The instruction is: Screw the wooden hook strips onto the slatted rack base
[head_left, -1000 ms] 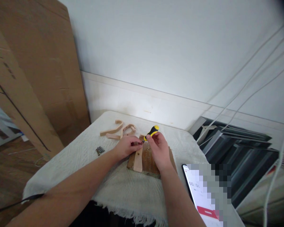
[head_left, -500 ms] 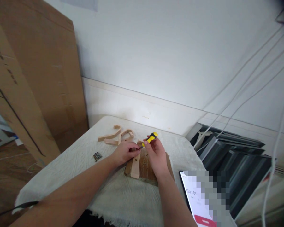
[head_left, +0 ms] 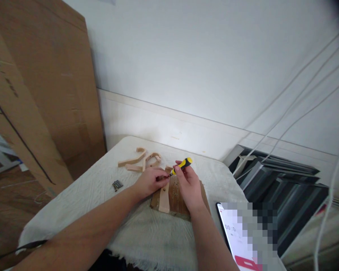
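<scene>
My right hand is closed round the handle of a yellow and black screwdriver, its shaft slanting down to the left. At the screwdriver's tip, my left hand is closed with thumb and finger pinched together; whatever lies between them is too small and covered to name. Beneath both hands sits a brown wooden block dotted with small holes. A pale wooden hook piece lies along the block's left side, one hole visible and its upper part hidden by my left hand.
More pale wooden hooks rest behind my left hand. Several screws lie in a small pile on the white tablecloth. A phone is at the right, near dark panels. A big cardboard box stands at the left.
The screwdriver's handle has turned in my right hand, showing more black at its end. My left hand keeps its pinch at the tip. The whole view has shifted slightly.
</scene>
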Action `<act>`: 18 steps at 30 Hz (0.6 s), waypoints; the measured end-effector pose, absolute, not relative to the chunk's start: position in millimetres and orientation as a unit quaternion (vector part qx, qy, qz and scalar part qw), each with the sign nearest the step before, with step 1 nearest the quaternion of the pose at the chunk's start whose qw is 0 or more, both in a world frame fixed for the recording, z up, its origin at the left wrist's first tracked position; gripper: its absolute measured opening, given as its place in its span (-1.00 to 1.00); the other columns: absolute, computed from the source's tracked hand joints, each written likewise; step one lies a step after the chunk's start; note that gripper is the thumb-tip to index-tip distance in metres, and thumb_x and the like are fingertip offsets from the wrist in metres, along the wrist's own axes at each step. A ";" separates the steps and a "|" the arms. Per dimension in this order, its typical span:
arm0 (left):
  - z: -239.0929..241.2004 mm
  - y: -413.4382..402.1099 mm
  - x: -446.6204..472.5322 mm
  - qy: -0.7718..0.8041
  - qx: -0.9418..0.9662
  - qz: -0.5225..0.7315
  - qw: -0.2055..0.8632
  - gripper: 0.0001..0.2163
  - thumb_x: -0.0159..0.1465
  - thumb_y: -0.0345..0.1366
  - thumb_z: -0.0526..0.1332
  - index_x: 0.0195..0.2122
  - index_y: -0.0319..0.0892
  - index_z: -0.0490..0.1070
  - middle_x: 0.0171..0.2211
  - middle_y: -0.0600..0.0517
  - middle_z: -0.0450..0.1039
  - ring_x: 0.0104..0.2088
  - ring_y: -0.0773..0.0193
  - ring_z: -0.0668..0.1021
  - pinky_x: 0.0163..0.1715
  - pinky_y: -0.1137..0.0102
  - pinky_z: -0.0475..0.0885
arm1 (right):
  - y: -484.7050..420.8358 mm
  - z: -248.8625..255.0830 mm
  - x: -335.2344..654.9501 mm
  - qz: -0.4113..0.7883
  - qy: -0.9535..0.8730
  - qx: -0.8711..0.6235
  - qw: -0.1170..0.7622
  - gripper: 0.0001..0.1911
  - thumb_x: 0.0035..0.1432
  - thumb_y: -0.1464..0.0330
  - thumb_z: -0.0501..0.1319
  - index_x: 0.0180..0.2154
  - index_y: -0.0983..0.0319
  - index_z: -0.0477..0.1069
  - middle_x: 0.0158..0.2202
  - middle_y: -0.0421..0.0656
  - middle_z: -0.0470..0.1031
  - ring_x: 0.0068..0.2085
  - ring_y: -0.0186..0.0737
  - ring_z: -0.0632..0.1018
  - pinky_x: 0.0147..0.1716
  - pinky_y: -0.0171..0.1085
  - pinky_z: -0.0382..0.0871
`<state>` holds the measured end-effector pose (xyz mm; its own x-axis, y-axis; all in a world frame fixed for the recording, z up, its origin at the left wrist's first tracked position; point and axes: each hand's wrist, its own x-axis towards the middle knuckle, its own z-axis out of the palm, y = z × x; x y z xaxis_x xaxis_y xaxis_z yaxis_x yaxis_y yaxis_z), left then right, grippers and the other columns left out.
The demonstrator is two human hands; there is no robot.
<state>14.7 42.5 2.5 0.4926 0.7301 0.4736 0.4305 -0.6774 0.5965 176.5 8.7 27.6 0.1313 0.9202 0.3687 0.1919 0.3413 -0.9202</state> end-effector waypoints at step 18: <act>4.5 42.0 15.0 0.377 0.810 0.369 0.256 -0.84 0.20 -0.28 0.22 -0.31 -0.21 0.56 -0.43 0.05 0.50 -0.42 0.33 0.45 -0.41 0.46 0.25 | 10.9 27.6 175.0 0.308 -0.549 -0.493 0.600 -0.71 0.01 0.17 0.31 -0.31 0.18 0.31 -0.42 -0.24 0.44 -0.38 -0.25 0.46 -0.33 -0.25 0.34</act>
<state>15.0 42.0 4.5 0.4435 0.7999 0.4044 0.4231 -0.5846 0.6922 175.0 10.9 27.6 0.2071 0.9113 0.3560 0.1719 0.3243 -0.9302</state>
